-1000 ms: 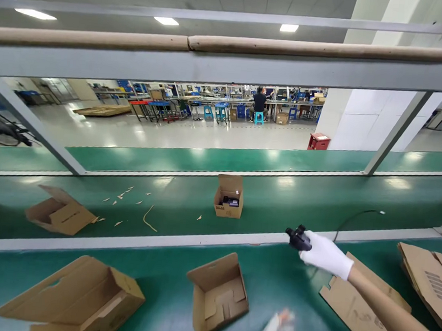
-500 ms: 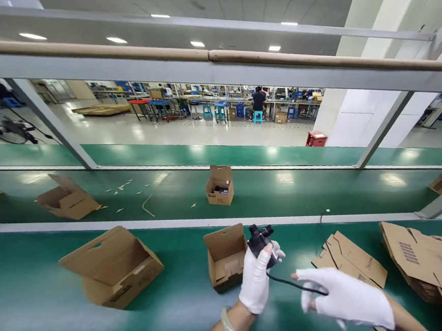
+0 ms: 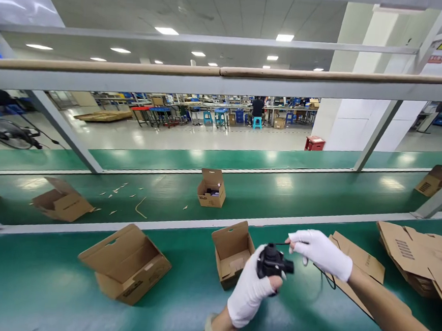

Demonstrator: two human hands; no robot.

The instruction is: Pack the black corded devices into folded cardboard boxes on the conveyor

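My left hand (image 3: 247, 292), in a white fingerless-tipped glove, is wrapped round a small black device (image 3: 273, 262) with stubby round projections. A thin black cable (image 3: 330, 282) runs from the device to my right hand (image 3: 320, 251), also gloved, which pinches it between thumb and finger. Part of the cable hangs in a loop below that hand. Just left of the device stands an open cardboard box (image 3: 223, 260) with its lid raised. Beneath my right arm lie flattened cardboard pieces (image 3: 368, 264).
Another open box (image 3: 135, 286) sits on the green surface at left. A stack of flat cartons (image 3: 409, 251) lies at right. Beyond the white rail (image 3: 185, 225), a filled box (image 3: 211, 199) and paper scraps rest on the green belt. A person sits far back.
My left hand has turned the black device so its projections point right instead of up. My right hand has risen and moved closer to the device, drawing the cable up.
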